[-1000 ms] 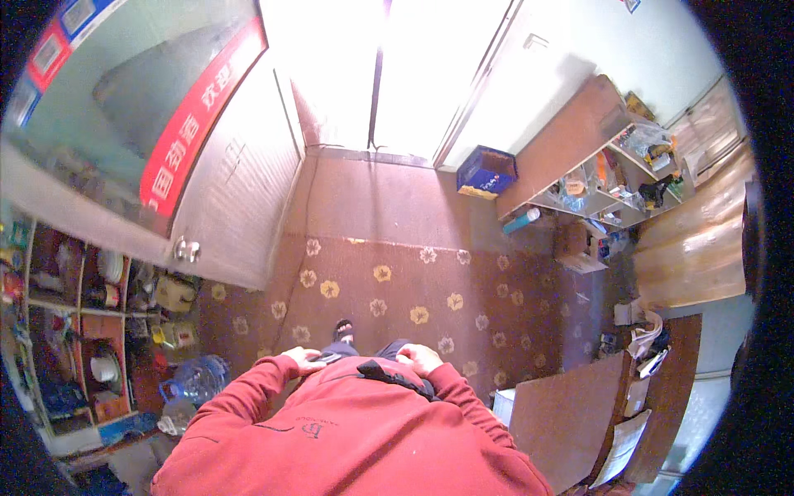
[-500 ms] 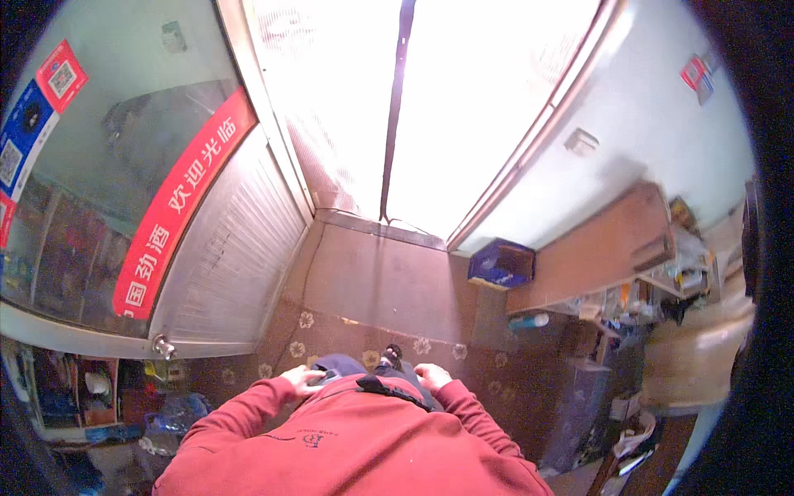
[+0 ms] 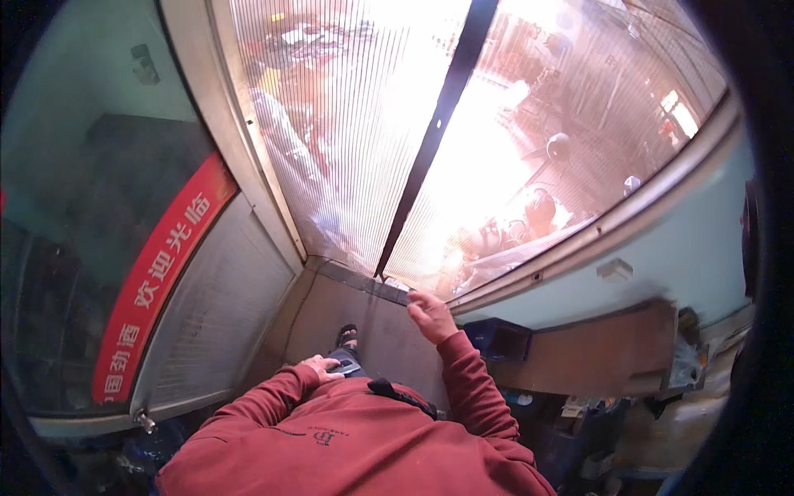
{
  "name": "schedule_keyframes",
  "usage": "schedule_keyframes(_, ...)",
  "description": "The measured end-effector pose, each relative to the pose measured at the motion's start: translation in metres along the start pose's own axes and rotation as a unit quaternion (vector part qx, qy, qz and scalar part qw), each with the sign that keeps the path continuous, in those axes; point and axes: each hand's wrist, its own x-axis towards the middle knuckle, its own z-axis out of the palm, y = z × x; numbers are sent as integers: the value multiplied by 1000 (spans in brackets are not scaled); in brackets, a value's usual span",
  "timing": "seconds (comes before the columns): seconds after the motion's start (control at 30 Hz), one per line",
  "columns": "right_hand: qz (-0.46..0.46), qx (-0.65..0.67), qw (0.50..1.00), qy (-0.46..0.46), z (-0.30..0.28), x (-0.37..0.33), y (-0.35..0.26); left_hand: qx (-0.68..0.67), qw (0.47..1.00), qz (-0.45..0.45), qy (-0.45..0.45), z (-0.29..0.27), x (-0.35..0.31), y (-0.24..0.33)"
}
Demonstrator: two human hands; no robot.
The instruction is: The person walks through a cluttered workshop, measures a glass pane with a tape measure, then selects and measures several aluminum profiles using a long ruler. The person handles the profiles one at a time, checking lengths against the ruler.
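Red-sleeved right hand (image 3: pixel 432 316) hangs loosely curled at five o'clock, below the twelve-o'clock curtain (image 3: pixel 356 107); left hand (image 3: pixel 321 369), at seven, grip unclear.

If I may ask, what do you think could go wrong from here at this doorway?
The open sandal could catch on the sill ahead, risking a stubbed toe or a stumble. Glare washes out much of the view through the curtain, so an obstacle beyond might go unnoticed near the raised right hand. A step too far right might knock the blue box beside the doorway.
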Motion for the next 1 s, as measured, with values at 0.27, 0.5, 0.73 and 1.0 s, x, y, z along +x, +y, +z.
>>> schedule_keyframes(0.27, -58, 71, 992, 86, -61, 172, -68, -38, 996, 73, 39, -155, 77, 38)
schedule_keyframes(0.5, -73, 135, 985, 81, -109, 301, -50, -135, 936, 302, 120, -300, 148, 159)
schedule_keyframes(0.73, -29, 297, 937, 181, -224, 411, -15, -154, 915, 323, 186, -427, 245, 263)
schedule_keyframes(1.0, 44, 401, 793, 457, -356, 436, 57, -480, 830, 162, 232, -505, 364, 229)
